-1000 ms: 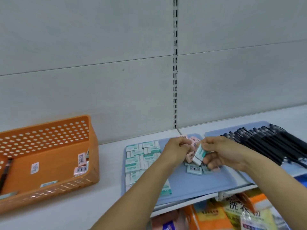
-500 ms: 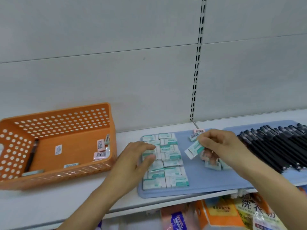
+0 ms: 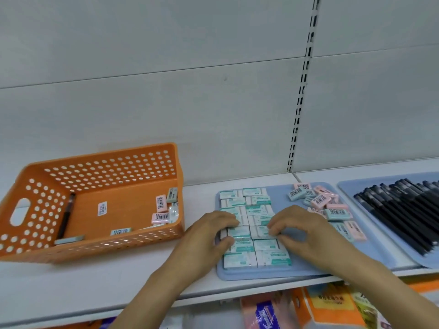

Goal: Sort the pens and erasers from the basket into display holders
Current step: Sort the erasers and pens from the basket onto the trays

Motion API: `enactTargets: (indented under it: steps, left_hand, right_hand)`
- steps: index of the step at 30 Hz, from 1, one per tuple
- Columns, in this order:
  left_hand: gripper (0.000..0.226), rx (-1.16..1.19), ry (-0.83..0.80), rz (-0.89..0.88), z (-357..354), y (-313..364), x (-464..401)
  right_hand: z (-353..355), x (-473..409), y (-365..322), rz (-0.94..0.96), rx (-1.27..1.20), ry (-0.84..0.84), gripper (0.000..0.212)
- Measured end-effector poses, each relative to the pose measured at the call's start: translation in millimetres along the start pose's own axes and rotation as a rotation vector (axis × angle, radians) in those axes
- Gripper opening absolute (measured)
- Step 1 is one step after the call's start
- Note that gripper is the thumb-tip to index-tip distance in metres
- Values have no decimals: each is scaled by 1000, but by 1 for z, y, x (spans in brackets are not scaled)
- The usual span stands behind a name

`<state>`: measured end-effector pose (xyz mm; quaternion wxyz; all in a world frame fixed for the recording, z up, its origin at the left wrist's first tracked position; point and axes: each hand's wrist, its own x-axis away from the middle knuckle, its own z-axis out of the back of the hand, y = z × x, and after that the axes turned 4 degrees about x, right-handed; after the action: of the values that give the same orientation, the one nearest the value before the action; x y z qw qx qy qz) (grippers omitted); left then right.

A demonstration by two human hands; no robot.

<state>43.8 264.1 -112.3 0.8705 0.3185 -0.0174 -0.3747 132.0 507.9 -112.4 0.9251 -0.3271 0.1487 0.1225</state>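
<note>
Neatly gridded white-and-teal erasers (image 3: 249, 224)

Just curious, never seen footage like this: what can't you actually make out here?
- Head view: print on the green erasers is too small and blurred.
- The left hand and right hand cover some erasers.
- The black pens are cut off by the right edge.
- The basket front wall hides part of its floor.
</note>
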Motion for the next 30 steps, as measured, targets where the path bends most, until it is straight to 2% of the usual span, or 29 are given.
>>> enactTargets:
  steps: [4,8,10,12,15,17,19,23,25,30]
  left_hand:
    - [37,-20,-13,-11,4,7,0]
    - [40,-75,34,-81,20,38,10]
    - [35,-42,100,-146,44,57,21]
    - [27,-3,235,-181,80,66,28]
    - [18,111,424,-54,138,45,23]
    - [22,65,323,105,165,18,13]
    - [28,-6,101,239,176,-12,3]
    - [49,-123,-245,331,167,-54,-19]
    - [54,-165,-323,311,159,-67,-28]
    - [51,-125,-313,319,142,-78,-41]
  right_hand:
    - [-5,-2,-5,39,111,38,12]
    - [-2,-15,-21,44,82,116,16]
    - [1,-27,-34,8,0,162,10]
    - [1,-42,-50,3,-60,181,15]
    - [-4,-68,-78,42,-134,162,22]
    - [-11,-86,-93,77,-160,151,22]
    - [-17,-106,-107,115,-142,137,22]
    - [-28,-145,-130,177,20,58,15]
    - [-34,-161,-139,207,107,37,13]
    - [-43,-181,-148,263,254,30,12]
